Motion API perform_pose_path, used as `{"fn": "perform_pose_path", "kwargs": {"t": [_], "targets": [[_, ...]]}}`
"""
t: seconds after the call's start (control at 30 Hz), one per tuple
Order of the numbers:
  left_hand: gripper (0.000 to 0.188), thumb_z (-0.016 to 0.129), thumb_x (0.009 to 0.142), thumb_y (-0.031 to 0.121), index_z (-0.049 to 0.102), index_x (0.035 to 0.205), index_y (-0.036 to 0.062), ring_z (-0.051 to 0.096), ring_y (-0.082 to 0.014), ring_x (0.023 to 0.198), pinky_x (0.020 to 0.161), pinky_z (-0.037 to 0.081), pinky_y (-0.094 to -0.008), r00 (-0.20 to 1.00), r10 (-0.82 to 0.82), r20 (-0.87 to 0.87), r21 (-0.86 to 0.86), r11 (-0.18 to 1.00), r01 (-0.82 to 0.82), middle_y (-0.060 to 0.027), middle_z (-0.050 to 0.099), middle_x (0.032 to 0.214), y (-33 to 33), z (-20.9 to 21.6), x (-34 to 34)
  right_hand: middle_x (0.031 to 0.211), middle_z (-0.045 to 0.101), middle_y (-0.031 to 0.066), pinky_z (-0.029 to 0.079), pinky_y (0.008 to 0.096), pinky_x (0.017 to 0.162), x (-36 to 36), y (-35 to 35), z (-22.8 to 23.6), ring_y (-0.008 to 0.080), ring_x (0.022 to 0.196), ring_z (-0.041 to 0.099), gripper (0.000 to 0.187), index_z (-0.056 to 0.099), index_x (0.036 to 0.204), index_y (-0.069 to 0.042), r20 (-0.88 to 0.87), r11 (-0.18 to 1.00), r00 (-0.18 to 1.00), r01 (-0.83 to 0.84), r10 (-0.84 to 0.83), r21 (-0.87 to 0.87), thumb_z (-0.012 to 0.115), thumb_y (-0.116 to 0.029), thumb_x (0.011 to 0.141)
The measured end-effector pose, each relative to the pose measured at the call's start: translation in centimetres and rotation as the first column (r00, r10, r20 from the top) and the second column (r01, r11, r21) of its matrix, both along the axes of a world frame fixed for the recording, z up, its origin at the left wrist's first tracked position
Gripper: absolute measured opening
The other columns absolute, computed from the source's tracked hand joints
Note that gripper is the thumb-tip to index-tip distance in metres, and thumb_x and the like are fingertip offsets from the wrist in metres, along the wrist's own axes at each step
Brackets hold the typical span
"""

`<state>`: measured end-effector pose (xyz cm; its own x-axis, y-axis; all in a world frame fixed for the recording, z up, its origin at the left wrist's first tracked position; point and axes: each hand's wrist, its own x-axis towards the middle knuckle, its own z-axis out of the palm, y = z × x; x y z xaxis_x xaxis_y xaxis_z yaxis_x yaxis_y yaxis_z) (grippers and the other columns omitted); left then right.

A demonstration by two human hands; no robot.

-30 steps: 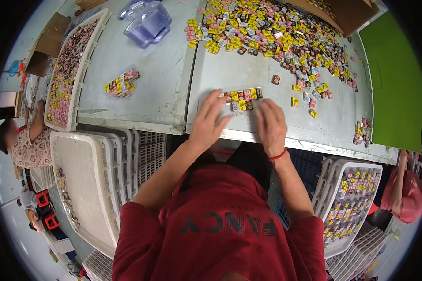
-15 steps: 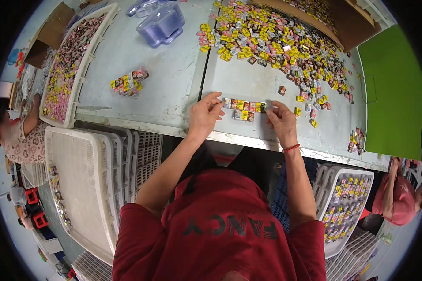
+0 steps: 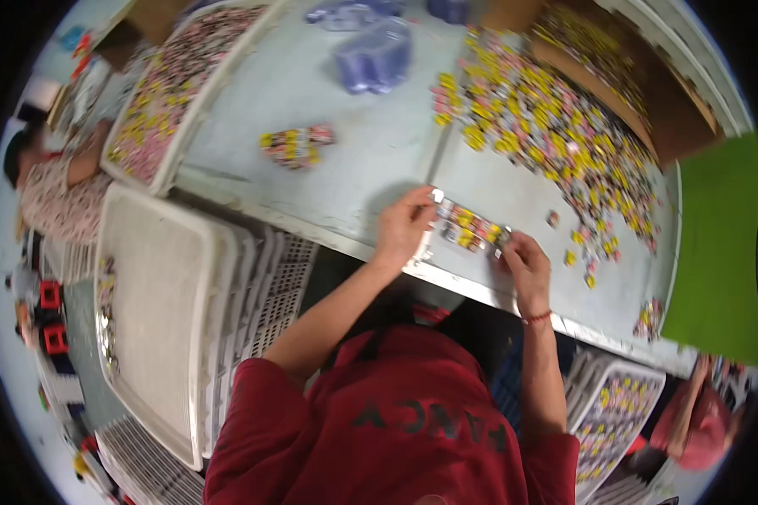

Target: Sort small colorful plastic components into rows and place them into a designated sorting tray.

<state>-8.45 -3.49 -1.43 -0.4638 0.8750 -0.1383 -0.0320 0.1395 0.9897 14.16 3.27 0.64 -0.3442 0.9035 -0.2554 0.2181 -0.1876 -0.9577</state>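
From the head camera, a worker's two bare hands bracket a small block of yellow, pink and dark boxes (image 3: 472, 229) at the front edge of a pale worktable (image 3: 490, 187). With that edge so near, a lopsided pull at either end could skew the block's short rows, and a box squeezed loose might tumble off the worktable's front. A sideways swing of the right hand (image 3: 526, 263), meanwhile, might nudge the single loose box (image 3: 553, 219) lying farther in on the worktable, or stray pieces from the heaped boxes (image 3: 556, 114) toward the worktable's far side. Grip looks the likeliest weak point: something shiny shows at the left fingertips, too blurred to identify, and slick material could slide.

The left hand (image 3: 404, 229) sits at the block's left end, thumb and forefinger drawn close together; whether they are clamped on it cannot be told through the blur. At the opposite end, the right hand's fingers curl inward toward the block, their hold equally unclear. Both wrists hang about over the worktable's front edge, the left forearm slanting in across it, the right reaching nearly straight toward it, a red bracelet (image 3: 536, 317) at its wrist.
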Motion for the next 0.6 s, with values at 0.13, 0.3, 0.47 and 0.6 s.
{"fn": "perform_pose_path", "kwargs": {"t": [0.13,0.3,0.47,0.6], "targets": [[0.03,0.061,0.091,0.004,0.058,0.121,0.0006,0.06,-0.0078,0.077,0.068,0.051,-0.0222,0.995,0.082,0.049,0.082,0.993,-0.086,-0.0019,0.064,0.094,-1.0,0.0,-2.1,0.086,0.064,0.0038,0.054,0.0257,0.067,-3.0,-0.3,0.7,0.0127,0.072,0.063,0.025,0.058,0.116,0.0,-0.165,0.991,0.985,-0.063,0.044,-0.115,0.059,-0.013,0.095],[0.025,0.066,0.086,0.005,0.065,0.111,0.003,0.061,-0.0101,0.072,0.066,0.05,-0.0245,0.864,0.459,-0.208,0.314,0.867,-0.386,-0.0058,0.067,0.086,-3.6,2.5,-8.6,0.086,0.063,0.0048,0.053,0.0279,0.066,-11.7,0.3,3.9,0.0141,0.072,0.063,0.024,0.058,0.112,0.002,-0.211,0.971,0.968,-0.17,0.132,-0.17,0.058,-0.015,0.096],[0.025,0.064,0.086,0.007,0.065,0.11,0.0002,0.06,-0.0105,0.073,0.066,0.048,-0.0251,0.721,0.677,-0.148,0.335,0.72,-0.608,-0.0058,0.067,0.081,-4.8,4.3,-18.0,0.084,0.062,0.0044,0.048,0.0255,0.057,-23.3,1.9,6.8,0.0117,0.069,0.059,0.024,0.06,0.11,0.001,-0.213,0.914,0.904,-0.396,0.37,-0.092,0.06,-0.016,0.093],[0.028,0.063,0.087,0.01,0.064,0.113,0.0004,0.058,-0.0086,0.074,0.068,0.047,-0.0244,0.636,0.698,-0.329,0.236,0.713,-0.66,-0.0016,0.067,0.081,-5.0,4.7,-20.8,0.083,0.062,0.0035,0.041,0.0224,0.048,-28.9,3.7,5.9,0.0091,0.062,0.056,0.023,0.061,0.109,0.0,-0.13,0.899,0.897,-0.433,0.423,-0.065,0.061,-0.013,0.09]]}}
